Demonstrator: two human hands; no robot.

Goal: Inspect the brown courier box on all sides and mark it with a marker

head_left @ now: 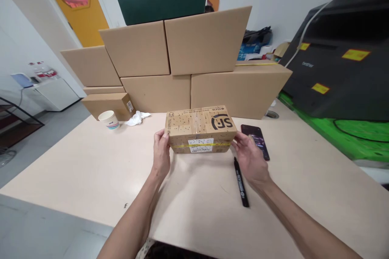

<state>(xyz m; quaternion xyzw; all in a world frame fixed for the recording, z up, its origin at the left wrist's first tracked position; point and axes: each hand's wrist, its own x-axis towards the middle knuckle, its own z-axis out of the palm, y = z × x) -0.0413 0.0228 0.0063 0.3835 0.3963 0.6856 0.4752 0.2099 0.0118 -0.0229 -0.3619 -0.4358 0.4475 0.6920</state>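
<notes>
Between my two hands is a small brown cardboard box (pixel 179 127) with black SF lettering, dark specks, clear tape over its top, and a white label crossed by a yellow strip on its front. My left hand (pixel 161 151) grips its left end, thumb toward the front corner. At the right end, my right hand (pixel 251 158) has its fingers against the lower corner. Whether the box's underside touches the table cannot be made out. A black marker pen (pixel 241 184) lies just below my right hand, and a phone (pixel 257 141) with its screen lit lies behind that hand.
Large plain cartons (pixel 208 42) are stacked across the back of the table (pixel 75 174), with a dark green box (pixel 164 2) on top. A paper cup (pixel 108 119) and crumpled tissue (pixel 137 118) stand at back left. A black machine (pixel 331 56) rises at right.
</notes>
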